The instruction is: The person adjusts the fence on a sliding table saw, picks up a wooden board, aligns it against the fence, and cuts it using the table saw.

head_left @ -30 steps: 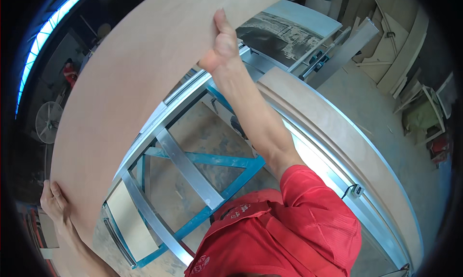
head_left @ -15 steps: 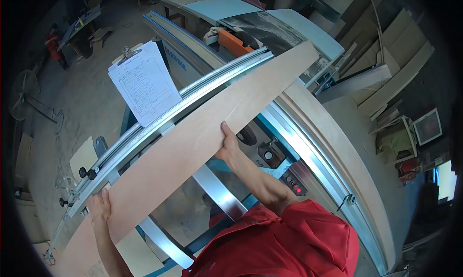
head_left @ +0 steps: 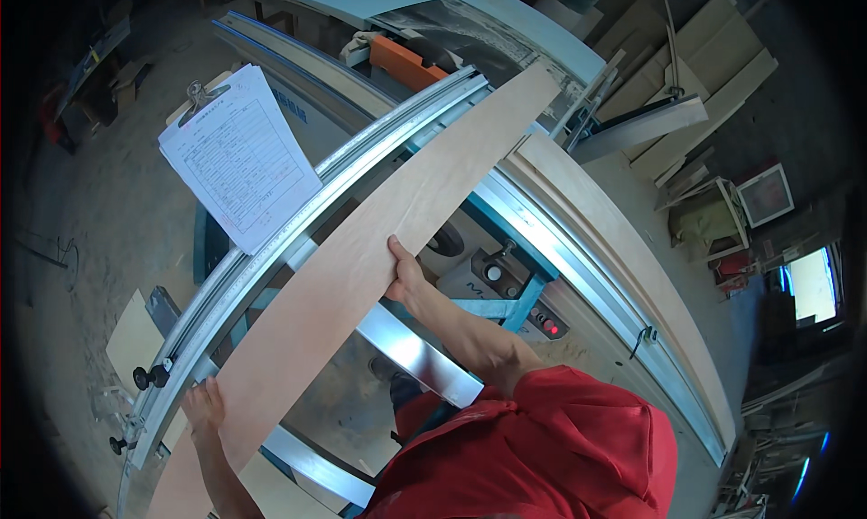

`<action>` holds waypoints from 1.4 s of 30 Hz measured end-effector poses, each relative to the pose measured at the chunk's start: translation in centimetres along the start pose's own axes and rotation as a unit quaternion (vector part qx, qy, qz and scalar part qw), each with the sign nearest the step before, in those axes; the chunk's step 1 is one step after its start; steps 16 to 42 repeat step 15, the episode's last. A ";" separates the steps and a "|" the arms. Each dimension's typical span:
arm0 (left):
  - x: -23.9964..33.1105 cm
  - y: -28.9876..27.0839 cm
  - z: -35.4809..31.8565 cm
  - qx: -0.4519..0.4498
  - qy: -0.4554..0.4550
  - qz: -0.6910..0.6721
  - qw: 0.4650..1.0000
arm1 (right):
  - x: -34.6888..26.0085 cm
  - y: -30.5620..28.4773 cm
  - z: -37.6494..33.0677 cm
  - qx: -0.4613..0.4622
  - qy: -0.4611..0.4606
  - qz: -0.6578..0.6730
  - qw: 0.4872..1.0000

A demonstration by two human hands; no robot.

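Note:
A long, pale plywood strip (head_left: pixel 339 275) lies slantwise across the metal frame of a panel saw, from lower left to upper right. My right hand (head_left: pixel 405 273) grips its near edge around the middle, thumb on the top face and the other fingers hidden underneath. Farther down the strip, my left hand (head_left: pixel 206 406) holds the opposite edge near the lower left end, fingertips showing. Beyond the strip runs a silver fence rail (head_left: pixel 312 203) with a scale, and a black clamp knob (head_left: pixel 143 378) sits by its lower end.
A clipboard with printed sheets (head_left: pixel 239 158) rests against the fence rail. To the right are a control box with a lit red button (head_left: pixel 553 328) and the silver sliding table (head_left: pixel 578 266). An orange guard (head_left: pixel 402 63) stands at the back. Boards (head_left: pixel 713 94) lean at the right.
The whole view has shifted, moving most things leftward in the picture. Near my left hand, the strip sits slightly farther from the fence rail. Both hands keep hold of it.

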State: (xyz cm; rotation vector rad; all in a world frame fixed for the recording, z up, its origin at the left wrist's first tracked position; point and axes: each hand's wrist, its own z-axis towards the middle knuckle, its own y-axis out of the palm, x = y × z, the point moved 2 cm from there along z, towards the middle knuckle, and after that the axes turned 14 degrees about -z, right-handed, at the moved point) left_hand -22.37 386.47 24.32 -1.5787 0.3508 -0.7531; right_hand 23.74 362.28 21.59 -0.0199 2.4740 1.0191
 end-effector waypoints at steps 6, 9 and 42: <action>-0.9 0.6 0.2 -0.067 -0.033 0.007 0.997 | 0.7 -0.2 0.3 0.028 -0.011 -0.010 0.999; -0.4 0.0 -0.4 -0.103 -0.060 -0.001 0.993 | 0.7 -0.7 0.7 0.033 -0.006 -0.008 0.999; 6.6 -8.5 -5.8 0.229 0.067 -0.048 0.970 | -1.8 -7.5 0.5 -0.004 0.049 -0.208 0.977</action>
